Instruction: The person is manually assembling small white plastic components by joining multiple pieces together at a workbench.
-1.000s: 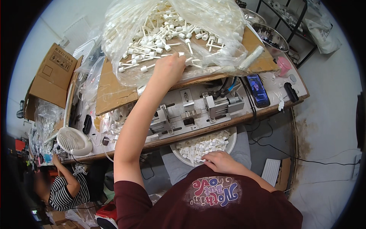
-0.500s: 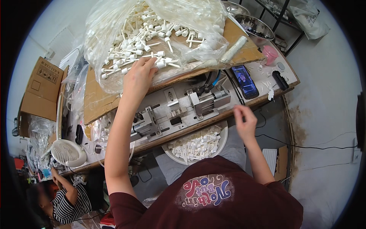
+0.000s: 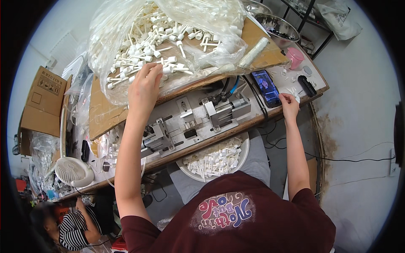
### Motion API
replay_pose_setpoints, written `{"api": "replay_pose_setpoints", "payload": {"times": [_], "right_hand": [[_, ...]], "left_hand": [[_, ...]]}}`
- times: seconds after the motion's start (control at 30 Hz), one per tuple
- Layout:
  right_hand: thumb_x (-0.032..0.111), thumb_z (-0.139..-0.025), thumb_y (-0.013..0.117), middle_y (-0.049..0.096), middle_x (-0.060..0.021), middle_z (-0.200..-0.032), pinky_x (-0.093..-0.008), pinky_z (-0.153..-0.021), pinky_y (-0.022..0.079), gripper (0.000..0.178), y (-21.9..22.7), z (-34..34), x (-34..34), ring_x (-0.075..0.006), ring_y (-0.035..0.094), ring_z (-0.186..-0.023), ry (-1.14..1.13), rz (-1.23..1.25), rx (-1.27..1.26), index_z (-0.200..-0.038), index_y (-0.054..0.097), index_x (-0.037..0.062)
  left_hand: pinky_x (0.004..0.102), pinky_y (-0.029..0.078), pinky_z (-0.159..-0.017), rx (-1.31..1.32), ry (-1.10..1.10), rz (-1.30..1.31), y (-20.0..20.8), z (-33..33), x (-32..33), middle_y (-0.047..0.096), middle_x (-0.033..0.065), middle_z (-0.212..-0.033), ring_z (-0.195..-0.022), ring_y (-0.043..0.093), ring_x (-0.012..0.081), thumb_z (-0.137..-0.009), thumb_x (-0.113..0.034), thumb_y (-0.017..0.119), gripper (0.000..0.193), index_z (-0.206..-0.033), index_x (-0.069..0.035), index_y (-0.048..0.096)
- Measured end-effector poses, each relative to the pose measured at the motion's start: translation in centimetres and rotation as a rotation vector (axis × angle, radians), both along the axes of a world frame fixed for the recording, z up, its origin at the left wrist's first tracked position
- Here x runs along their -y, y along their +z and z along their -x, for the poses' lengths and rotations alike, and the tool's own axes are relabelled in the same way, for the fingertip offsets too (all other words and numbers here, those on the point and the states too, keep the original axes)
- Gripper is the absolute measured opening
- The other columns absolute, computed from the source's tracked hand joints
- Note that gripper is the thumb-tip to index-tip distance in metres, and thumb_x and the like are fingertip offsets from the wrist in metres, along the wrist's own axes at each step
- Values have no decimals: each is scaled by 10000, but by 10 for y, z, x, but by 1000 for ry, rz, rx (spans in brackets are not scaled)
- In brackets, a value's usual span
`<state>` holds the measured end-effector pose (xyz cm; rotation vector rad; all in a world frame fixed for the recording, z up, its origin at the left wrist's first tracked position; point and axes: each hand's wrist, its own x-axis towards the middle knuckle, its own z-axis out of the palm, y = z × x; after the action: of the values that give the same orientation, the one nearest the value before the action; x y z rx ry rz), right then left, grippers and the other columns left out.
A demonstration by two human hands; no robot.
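A heap of white plastic caps with thin stems (image 3: 147,52) lies in an open clear plastic bag (image 3: 101,42) on a cardboard sheet. My left hand (image 3: 144,90) is at the heap's near edge, its fingers bent together among the caps; what they hold, if anything, is hidden. At the lower right corner of a lit phone (image 3: 265,88), my right hand (image 3: 290,109) has thumb and fingers drawn together at the phone's edge. Whether something small sits in that pinch cannot be made out. Between my arms a metal clamping fixture (image 3: 192,122) is mounted on the bench.
A white bowl of similar stemmed caps (image 3: 215,158) rests on my lap. Right of the phone are a pink cup (image 3: 295,58) and a black tool (image 3: 307,86). A white fan (image 3: 74,171) stands at left, near a cardboard box (image 3: 44,101). Another person (image 3: 78,225) sits at lower left.
My right hand has moved right and up, from above the bench's front edge to the phone's lower corner. My left hand stays at the heap. The view has shifted slightly.
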<state>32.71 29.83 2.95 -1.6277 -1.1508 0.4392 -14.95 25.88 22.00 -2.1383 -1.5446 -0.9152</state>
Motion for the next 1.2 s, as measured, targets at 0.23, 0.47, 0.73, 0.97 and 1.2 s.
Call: {"api": "replay_pose_setpoints", "payload": {"times": [0.23, 0.47, 0.73, 0.97, 1.2], "right_hand": [[171, -778, 774, 713, -29, -781, -255, -713, 499, 212, -1, 5, 1, -96, 620, -693, -4, 21, 1, -951, 752, 50], [141, -805, 745, 701, -21, -765, -247, -692, 484, 175, 0, 2, 2, -83, 600, -685, 3, 21, -33, -949, 748, 42], [151, -849, 718, 689, -18, -779, -237, -691, 471, 169, 8, 8, 3, -73, 589, -703, -19, 24, -109, -962, 738, 27], [113, -919, 657, 669, -50, -931, -226, -774, 470, 180, 11, 6, 9, -85, 594, -836, -16, -59, -328, -1053, 678, -4], [111, -945, 621, 620, -49, -1032, -246, -805, 449, 201, 48, 61, 56, -105, 551, -887, -48, -272, -184, -1125, 618, 21]], "left_hand": [[357, 514, -756, 7, 10, 25, 0, -2, 6, 643, 54, -1071, -904, 651, 260, -870, -84, 671, 255, -1125, -96, 676], [357, 518, -713, 25, 19, -30, -1, -2, 9, 642, 49, -985, -870, 646, 250, -874, -75, 660, 217, -1087, -100, 690], [264, 462, -614, 460, -26, 19, 14, -16, 40, 632, 33, -867, -745, 599, 125, -956, -99, 601, 200, -1142, -73, 668], [251, 476, -795, 1551, -387, 573, 36, -22, 97, 532, 99, -1253, -1000, 583, 148, -941, -34, 556, 555, -1457, 28, 361], [303, 567, -873, 1186, -252, 373, 25, -40, 143, 622, 147, -1183, -1007, 679, 227, -888, 97, 597, 436, -1318, 61, 542]]}}
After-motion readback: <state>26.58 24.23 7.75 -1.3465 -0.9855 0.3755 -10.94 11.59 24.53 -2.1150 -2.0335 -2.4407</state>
